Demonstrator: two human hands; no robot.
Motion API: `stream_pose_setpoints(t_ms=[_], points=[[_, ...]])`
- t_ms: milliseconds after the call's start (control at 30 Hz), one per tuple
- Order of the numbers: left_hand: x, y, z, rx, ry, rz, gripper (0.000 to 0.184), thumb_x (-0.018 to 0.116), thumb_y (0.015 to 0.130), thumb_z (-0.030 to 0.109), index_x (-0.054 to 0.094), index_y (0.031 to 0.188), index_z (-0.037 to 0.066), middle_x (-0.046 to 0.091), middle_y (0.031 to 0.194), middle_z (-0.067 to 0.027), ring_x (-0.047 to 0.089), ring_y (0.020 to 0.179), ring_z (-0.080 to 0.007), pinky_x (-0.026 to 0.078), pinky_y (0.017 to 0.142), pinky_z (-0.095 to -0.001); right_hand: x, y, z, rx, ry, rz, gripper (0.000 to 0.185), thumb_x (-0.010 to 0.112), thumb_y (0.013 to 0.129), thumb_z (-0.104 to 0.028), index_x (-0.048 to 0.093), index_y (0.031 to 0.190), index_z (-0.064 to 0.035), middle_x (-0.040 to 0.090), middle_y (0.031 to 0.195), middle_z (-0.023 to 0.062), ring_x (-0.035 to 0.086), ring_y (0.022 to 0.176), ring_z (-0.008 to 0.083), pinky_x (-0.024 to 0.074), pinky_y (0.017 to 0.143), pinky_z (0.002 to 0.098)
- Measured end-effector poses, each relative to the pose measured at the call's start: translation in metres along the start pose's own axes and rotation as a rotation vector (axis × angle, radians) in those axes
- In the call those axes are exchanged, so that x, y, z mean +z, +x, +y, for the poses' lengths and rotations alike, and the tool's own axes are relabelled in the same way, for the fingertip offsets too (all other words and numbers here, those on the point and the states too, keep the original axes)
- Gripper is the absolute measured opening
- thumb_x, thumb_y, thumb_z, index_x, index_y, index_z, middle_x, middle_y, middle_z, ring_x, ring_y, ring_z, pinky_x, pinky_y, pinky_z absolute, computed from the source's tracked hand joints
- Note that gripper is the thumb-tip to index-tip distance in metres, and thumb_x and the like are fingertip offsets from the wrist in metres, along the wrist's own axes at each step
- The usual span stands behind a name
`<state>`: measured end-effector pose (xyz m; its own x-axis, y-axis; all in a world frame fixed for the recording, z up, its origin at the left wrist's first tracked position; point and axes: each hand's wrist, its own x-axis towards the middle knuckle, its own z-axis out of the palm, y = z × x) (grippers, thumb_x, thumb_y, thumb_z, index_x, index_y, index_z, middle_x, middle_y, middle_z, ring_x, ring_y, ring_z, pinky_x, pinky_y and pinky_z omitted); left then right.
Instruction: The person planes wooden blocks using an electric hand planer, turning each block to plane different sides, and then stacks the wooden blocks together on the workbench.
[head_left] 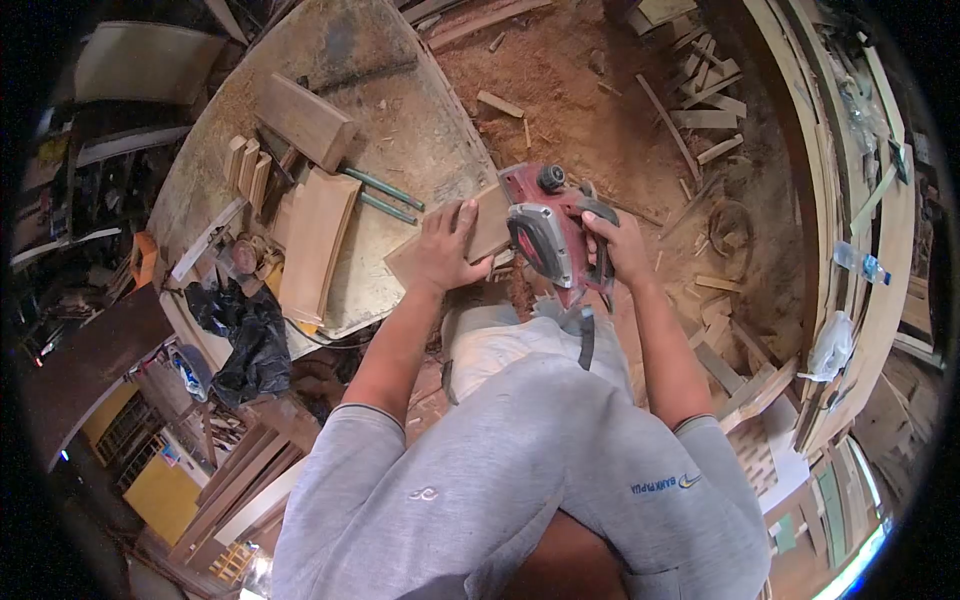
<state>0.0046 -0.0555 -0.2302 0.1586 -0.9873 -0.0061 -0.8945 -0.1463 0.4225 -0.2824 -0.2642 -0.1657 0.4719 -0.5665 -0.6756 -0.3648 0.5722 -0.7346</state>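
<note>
A red and grey electric hand planer [545, 240] rests at the right end of a wooden board [490, 222], close to the worktable's edge. My right hand [622, 248] is closed around the planer's black rear handle. On the board's left part lies my left hand [445, 248], its fingers stretched across the top and its thumb apart, toward the planer. The underside of the planer is hidden. Two green rods [380, 195] lie on the table left of my left hand, beside a stack of planed boards [322, 235].
The worktable [400, 120] is dusty and carries a thick wood block [305, 120], small wood pieces [248, 168] and a black plastic bag [245, 340]. Sawdust and offcuts [710, 90] cover the floor. Long planks at the right hold a plastic bottle [862, 263].
</note>
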Motion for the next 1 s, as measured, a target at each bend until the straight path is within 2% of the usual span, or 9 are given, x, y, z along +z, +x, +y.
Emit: stream_pose_setpoints(t_ms=[100, 400, 1000], points=[[0.002, -0.001, -0.001, -0.005, 0.012, -0.025, 0.114, 0.091, 0.07, 0.053, 0.051, 0.167, 0.007, 0.056, 0.156, -0.0197, 0.054, 0.141, -0.0435, 0.046, 0.122, -0.0557, 0.002, 0.009, -0.007, -0.006, -0.005, -0.001, 0.041, 0.077, 0.105, -0.043, 0.08, 0.11, -0.0022, 0.064, 0.073, 0.0021, 0.062, 0.061, 0.0136, 0.0493, 0.059, 0.0337], [0.003, 0.001, -0.002, -0.001, 0.018, -0.027, 0.113, 0.09, 0.07, 0.052, 0.051, 0.166, 0.006, 0.055, 0.158, -0.0202, 0.053, 0.142, -0.0437, 0.045, 0.122, -0.0556, 0.009, 0.034, -0.023, -0.016, -0.052, 0.003, 0.041, 0.075, 0.106, -0.044, 0.073, 0.095, -0.0047, 0.063, 0.072, 0.0018, 0.062, 0.061, 0.014, 0.0488, 0.06, 0.033], [0.009, -0.001, -0.003, 0.01, -0.014, 0.002, 0.115, 0.091, 0.071, 0.049, 0.047, 0.169, 0.008, 0.054, 0.16, -0.0202, 0.051, 0.146, -0.043, 0.042, 0.124, -0.0568, 0.022, 0.075, -0.044, -0.066, -0.063, 0.015, 0.04, 0.077, 0.104, -0.042, 0.075, 0.098, -0.0028, 0.064, 0.071, 0.0036, 0.062, 0.057, 0.0147, 0.0507, 0.056, 0.0349]])
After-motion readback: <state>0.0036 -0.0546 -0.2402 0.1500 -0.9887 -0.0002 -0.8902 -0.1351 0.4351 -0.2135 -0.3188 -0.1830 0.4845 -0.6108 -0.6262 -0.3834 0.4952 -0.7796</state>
